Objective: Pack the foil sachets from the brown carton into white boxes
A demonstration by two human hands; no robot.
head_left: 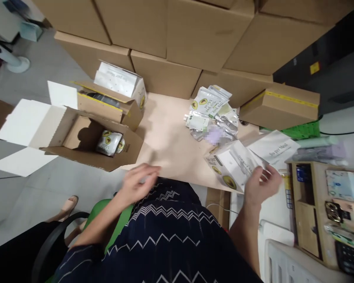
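My right hand [263, 183] is closed at the opening of a white printed carton [230, 165] with avocado pictures, fingers curled at its raised flap. The carton sits at the table's near right edge. My left hand [140, 181] hovers by the near edge, loosely bent and somewhat blurred, with nothing visible in it. To its left, an open cardboard box [124, 151] with white flaps holds avocado-printed pouches [109, 142]. Several more pouches [205, 102] lie heaped on the table behind the white carton.
Stacked brown cartons [165, 74] wall off the table's far side. Another open box [100, 108] and a white carton [118, 80] stand back left. A brown carton [283, 104] rests at back right above a green basket [306, 129]. A wooden organizer [306, 220] stands at right. Another person's foot [69, 206] shows below left.
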